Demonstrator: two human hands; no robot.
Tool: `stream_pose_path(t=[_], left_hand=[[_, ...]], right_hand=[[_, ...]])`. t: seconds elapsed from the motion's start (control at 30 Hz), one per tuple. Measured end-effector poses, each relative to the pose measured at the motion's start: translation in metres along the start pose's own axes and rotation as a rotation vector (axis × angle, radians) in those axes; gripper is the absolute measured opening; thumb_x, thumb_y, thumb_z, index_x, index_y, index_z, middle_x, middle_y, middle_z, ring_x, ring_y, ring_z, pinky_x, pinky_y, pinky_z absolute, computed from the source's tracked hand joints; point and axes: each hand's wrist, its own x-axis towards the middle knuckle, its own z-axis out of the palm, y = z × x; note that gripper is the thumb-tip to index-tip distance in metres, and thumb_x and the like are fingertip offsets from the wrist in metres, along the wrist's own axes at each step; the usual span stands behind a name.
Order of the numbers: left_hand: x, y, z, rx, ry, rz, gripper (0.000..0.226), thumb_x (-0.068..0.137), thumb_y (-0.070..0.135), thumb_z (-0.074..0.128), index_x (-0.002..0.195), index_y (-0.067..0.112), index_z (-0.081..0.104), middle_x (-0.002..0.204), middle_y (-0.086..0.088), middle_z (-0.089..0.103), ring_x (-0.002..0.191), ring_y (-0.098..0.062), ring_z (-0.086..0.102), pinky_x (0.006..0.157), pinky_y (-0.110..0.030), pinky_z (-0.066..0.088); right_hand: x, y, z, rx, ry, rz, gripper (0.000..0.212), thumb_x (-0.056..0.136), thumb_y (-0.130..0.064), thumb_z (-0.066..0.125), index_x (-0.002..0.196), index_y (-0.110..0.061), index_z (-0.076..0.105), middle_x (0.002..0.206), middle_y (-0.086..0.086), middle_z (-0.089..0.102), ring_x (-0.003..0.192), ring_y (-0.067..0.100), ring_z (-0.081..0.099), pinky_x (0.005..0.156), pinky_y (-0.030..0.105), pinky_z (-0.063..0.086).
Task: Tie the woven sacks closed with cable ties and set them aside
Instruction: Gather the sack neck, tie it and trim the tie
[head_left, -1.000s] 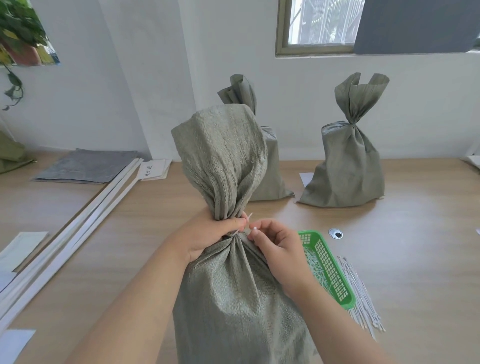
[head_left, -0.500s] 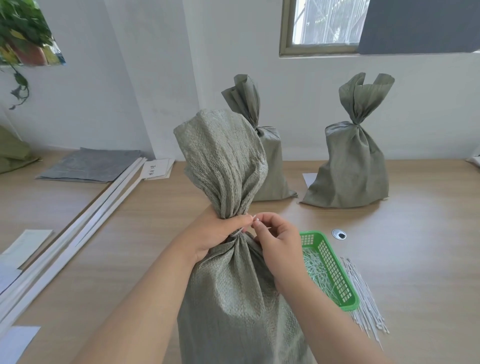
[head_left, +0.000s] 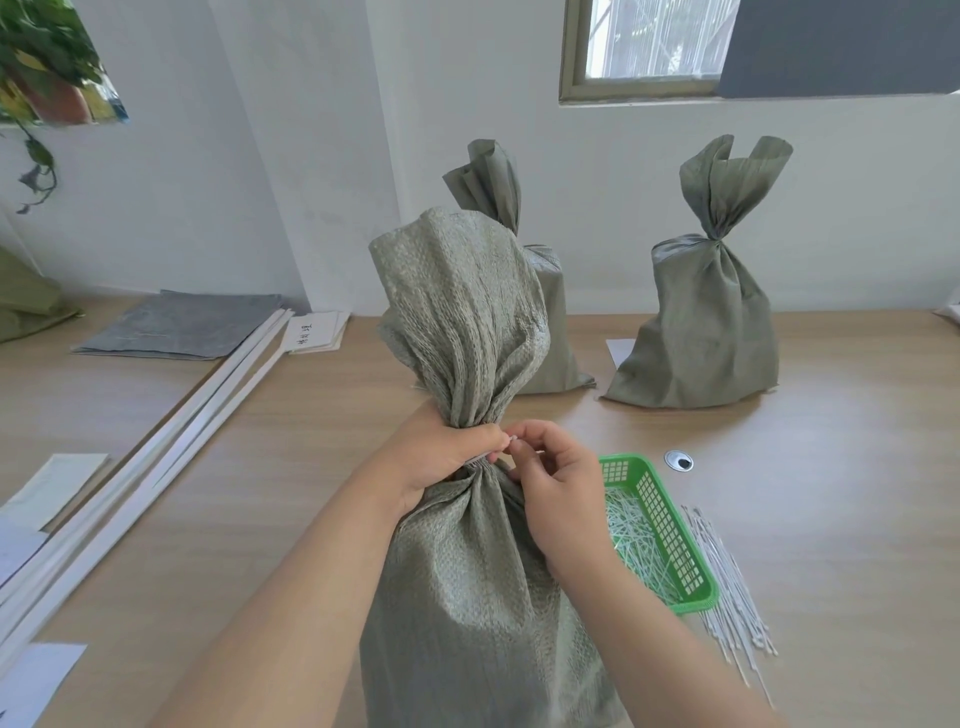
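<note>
Sack (head_left: 467, 571) upright on the worktop (head_left: 805, 493), near edge. Left hand (head_left: 441, 452) squeezes the gathered neck to keep it bunched; right hand (head_left: 556, 483) pinches the cable tie (head_left: 511, 440), likely threading its tail.

Handwriting on paper sheet (head_left: 310, 332), illegible

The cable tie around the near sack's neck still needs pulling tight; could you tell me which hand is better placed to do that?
Right. The right hand already pinches the cable tie end, while the left hand grips the near sack neck.
</note>
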Motion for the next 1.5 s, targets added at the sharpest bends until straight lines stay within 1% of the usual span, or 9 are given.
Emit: stream_pose_path(t=[0.17,0.33,0.53,0.63,0.77,0.97,1.13,1.33,1.5], left_hand=[[0.003,-0.005,0.000,-0.024,-0.025,0.013,0.015,0.070,0.013,0.068,0.061,0.007,0.058,0.062,-0.004,0.055,0.066,-0.014,0.055,0.062,-0.019,0.044],[0.003,-0.007,0.000,-0.042,-0.013,0.017,0.013,0.069,0.015,0.071,0.065,0.006,0.062,0.063,-0.005,0.056,0.064,-0.013,0.055,0.064,-0.025,0.044],[-0.002,-0.009,-0.002,-0.064,-0.027,0.020,0.012,0.071,0.016,0.074,0.073,0.007,0.067,0.067,-0.001,0.066,0.068,-0.010,0.063,0.065,-0.020,0.049],[-0.002,-0.011,-0.003,-0.047,-0.039,0.001,0.014,0.070,0.019,0.077,0.078,0.009,0.071,0.076,-0.003,0.072,0.076,-0.014,0.069,0.075,-0.032,0.054],[-0.004,-0.011,-0.003,0.006,-0.057,0.002,0.013,0.067,0.028,0.080,0.073,0.019,0.072,0.075,0.003,0.071,0.076,-0.012,0.066,0.080,-0.037,0.051],[-0.007,-0.011,-0.004,-0.001,-0.075,-0.001,0.008,0.073,0.020,0.081,0.074,0.020,0.073,0.078,0.000,0.075,0.080,-0.011,0.070,0.081,-0.032,0.052],[-0.008,-0.009,-0.005,0.019,-0.023,-0.043,0.020,0.084,0.030,0.078,0.068,0.022,0.072,0.073,0.006,0.071,0.079,-0.011,0.067,0.085,-0.036,0.052],[-0.011,-0.004,-0.004,-0.133,-0.026,-0.113,0.037,0.086,0.046,0.065,0.080,0.010,0.067,0.074,0.007,0.067,0.070,-0.004,0.062,0.062,-0.016,0.047],[-0.009,-0.005,-0.006,-0.130,-0.039,-0.069,0.043,0.082,0.050,0.062,0.078,0.008,0.070,0.073,0.007,0.065,0.075,-0.008,0.060,0.077,-0.027,0.047]], right_hand=[[-0.002,-0.002,-0.002,-0.011,0.007,-0.008,0.029,0.095,-0.006,0.061,0.082,-0.029,0.072,0.076,0.014,0.069,0.063,0.020,0.047,0.062,0.041,0.045],[-0.003,-0.004,-0.003,-0.038,0.018,-0.021,0.029,0.094,-0.007,0.064,0.082,-0.031,0.073,0.076,0.005,0.072,0.064,0.020,0.052,0.067,0.056,0.053],[0.001,-0.017,-0.025,0.068,-0.170,0.110,0.019,0.096,-0.007,0.062,0.088,-0.016,0.077,0.074,-0.002,0.072,0.065,0.007,0.058,0.059,0.024,0.047],[0.012,-0.018,-0.037,0.082,-0.273,0.165,0.010,0.094,-0.005,0.065,0.089,-0.003,0.074,0.074,0.006,0.071,0.060,0.010,0.057,0.054,0.021,0.046],[0.020,-0.020,-0.045,0.085,-0.389,0.226,0.013,0.093,-0.002,0.065,0.081,-0.004,0.070,0.073,0.009,0.068,0.058,0.015,0.053,0.049,0.019,0.042],[0.021,-0.025,-0.047,0.054,-0.492,0.247,0.016,0.098,-0.003,0.058,0.084,-0.004,0.067,0.075,0.006,0.068,0.060,0.013,0.055,0.051,0.020,0.043],[0.019,-0.025,-0.049,-0.097,-0.562,0.234,0.024,0.099,-0.009,0.054,0.076,-0.016,0.061,0.067,-0.002,0.056,0.054,0.010,0.041,0.050,0.022,0.031],[0.015,-0.025,-0.047,-0.356,-0.580,0.079,0.026,0.099,-0.018,0.053,0.073,-0.022,0.054,0.058,-0.011,0.042,0.054,0.009,0.034,0.050,0.023,0.031],[0.012,-0.028,-0.036,-0.627,-0.571,-0.126,0.027,0.098,-0.020,0.053,0.071,-0.016,0.050,0.057,-0.011,0.041,0.051,0.006,0.034,0.055,0.027,0.032]])
